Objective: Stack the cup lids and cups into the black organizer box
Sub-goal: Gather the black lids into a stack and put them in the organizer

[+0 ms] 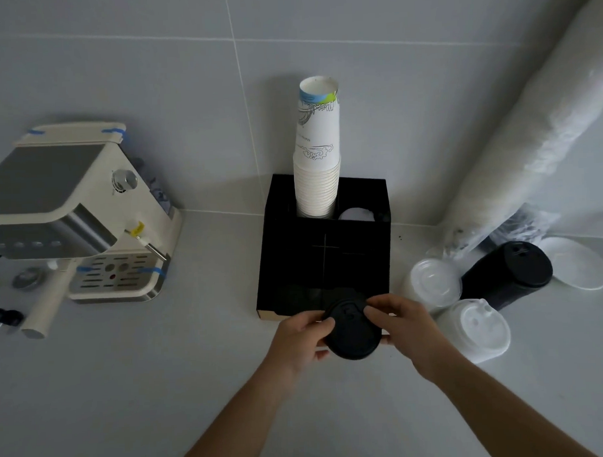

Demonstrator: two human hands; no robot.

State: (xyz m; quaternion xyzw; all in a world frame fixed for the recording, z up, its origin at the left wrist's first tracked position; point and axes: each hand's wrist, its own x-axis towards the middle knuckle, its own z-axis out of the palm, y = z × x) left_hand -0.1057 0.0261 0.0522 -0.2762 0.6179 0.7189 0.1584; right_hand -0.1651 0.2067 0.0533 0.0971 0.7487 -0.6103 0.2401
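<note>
The black organizer box (351, 240) stands against the tiled wall. A tall stack of white paper cups (317, 159) rises from its back left compartment, and a white lid (356, 214) shows in the back right one. Both hands hold a stack of black lids (353, 332) just in front of the box's front edge: my left hand (302, 341) grips its left side, my right hand (404, 324) its right side. To the right lie a clear lid stack (432, 283), a white lid stack (478, 328) and a black lid stack (510, 272) on its side.
A cream espresso machine (81, 215) with a loose portafilter handle (45, 312) and a black cord sits at the left. A long plastic sleeve of cups (535, 124) leans diagonally at the right, its torn end by the lids. Flat white lids (581, 266) lie at the far right.
</note>
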